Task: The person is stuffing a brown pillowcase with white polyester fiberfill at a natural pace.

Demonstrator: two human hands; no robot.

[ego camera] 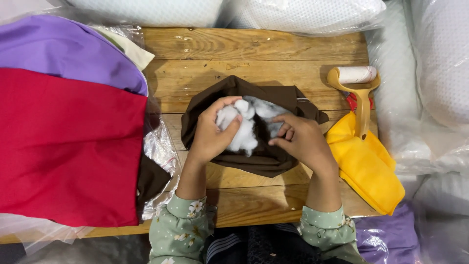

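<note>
The wooden table (pixel 254 54) serves as the landmark here, its planks running across the view. Over the table's left end lies a purple cloth (pixel 63 49), and just below it a large red cloth (pixel 68 146) that covers that end of the table down to its near edge; crinkled clear plastic (pixel 159 146) shows at the red cloth's right border, with a dark brown scrap beneath it.

At the middle of the table sits a brown fabric cover (pixel 264 161), its mouth open and facing up; white stuffing (pixel 244 129) fills the opening and bulges out of it. The left hand (pixel 212 134) is curled around a clump of that stuffing, thumb and fingers closed on it at the left side of the opening; the right hand (pixel 300 139) rests on the right side of the cover, fingers bent inward and pinching at the stuffing and the cover's edge, though exactly which it grips cannot be told. Both wrists come from pale green floral sleeves (pixel 181 230) at the table's near edge.

Toward the table's right end lies a folded yellow cloth (pixel 366 171), hanging partly off the near right corner; a lint roller (pixel 359 80) with a yellow handle rests on its upper part, the white roll pointing to the table's far side. Clear bags of white filling (pixel 303 14) crowd the table's far and right edges.
</note>
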